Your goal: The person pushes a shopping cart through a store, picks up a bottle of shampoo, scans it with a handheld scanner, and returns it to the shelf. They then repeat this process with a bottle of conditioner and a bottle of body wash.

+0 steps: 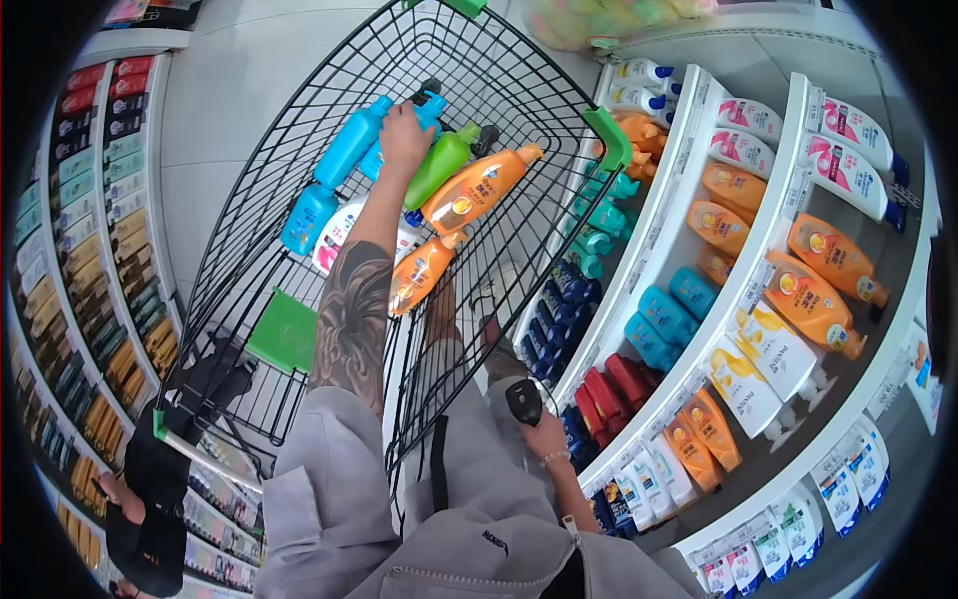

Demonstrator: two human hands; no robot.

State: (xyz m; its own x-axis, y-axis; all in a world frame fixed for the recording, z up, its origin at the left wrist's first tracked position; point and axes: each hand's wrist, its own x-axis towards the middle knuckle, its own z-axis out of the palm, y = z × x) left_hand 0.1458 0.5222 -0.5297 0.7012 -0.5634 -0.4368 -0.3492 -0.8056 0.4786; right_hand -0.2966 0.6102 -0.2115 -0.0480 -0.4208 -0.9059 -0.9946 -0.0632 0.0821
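Observation:
My left hand point(403, 140) reaches down into the shopping cart point(499, 60), closed around the upper part of a blue pump bottle point(429, 108). More blue bottles point(351, 140) lie to its left, and a green bottle point(442, 168) is just right of my wrist. Orange shampoo bottles point(477, 190) rest further right and nearer to me. My forearm partly covers a white-and-pink bottle point(339, 232). Low at the right, my right hand point(545, 435) is closed on a small black oval object point(524, 401) that looks like a key fob.
Shelves of shampoo bottles point(733, 230) curve close along the right side. Boxed goods point(125, 200) fill the shelves at left. A person in black point(160, 499) stands at lower left beside the cart's handle point(215, 461). Pale floor tiles point(225, 110) run past the cart.

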